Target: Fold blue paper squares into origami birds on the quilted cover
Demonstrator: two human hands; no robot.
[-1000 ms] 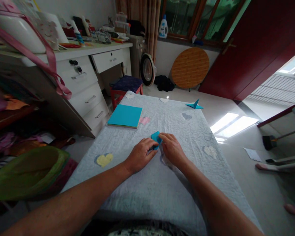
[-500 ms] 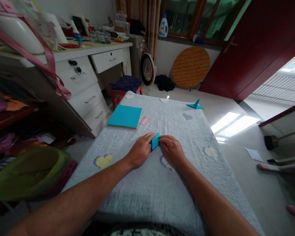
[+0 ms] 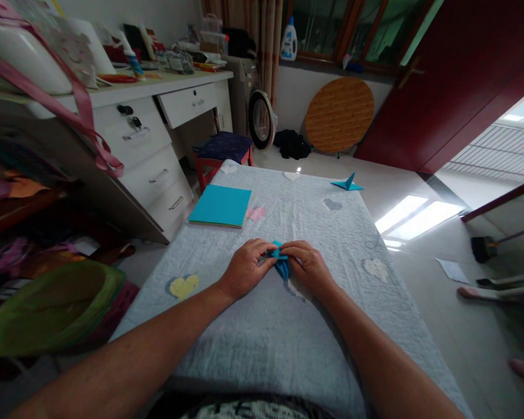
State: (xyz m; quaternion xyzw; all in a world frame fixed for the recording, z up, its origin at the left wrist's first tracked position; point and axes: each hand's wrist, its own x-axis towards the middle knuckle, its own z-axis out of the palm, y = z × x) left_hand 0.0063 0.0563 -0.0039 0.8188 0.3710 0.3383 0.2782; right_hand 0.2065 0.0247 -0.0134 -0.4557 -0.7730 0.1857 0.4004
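Observation:
A small piece of folded blue paper (image 3: 281,267) is held between my two hands above the middle of the cloth-covered table. My left hand (image 3: 247,265) pinches its left side with thumb and fingers. From the right, my right hand (image 3: 306,263) grips the other side, fingers closed. The paper's lower part points toward me, while my fingers hide portions of its edges. Farther off to the left lies a stack of square blue paper (image 3: 222,206). Near the far right corner stands a folded blue paper shape (image 3: 348,183) with one point upright.
A pale quilted cloth (image 3: 253,343) with heart patches covers the table. To the left are a green-lined bin (image 3: 48,308) and a white desk with drawers (image 3: 135,139). Behind the table sit a stool (image 3: 223,145) and an open washing machine door (image 3: 262,120).
The folded paper has turned between my hands, its lower part now pointing toward me. My left fingers have shifted from lying along its side to pinching it with the thumb.

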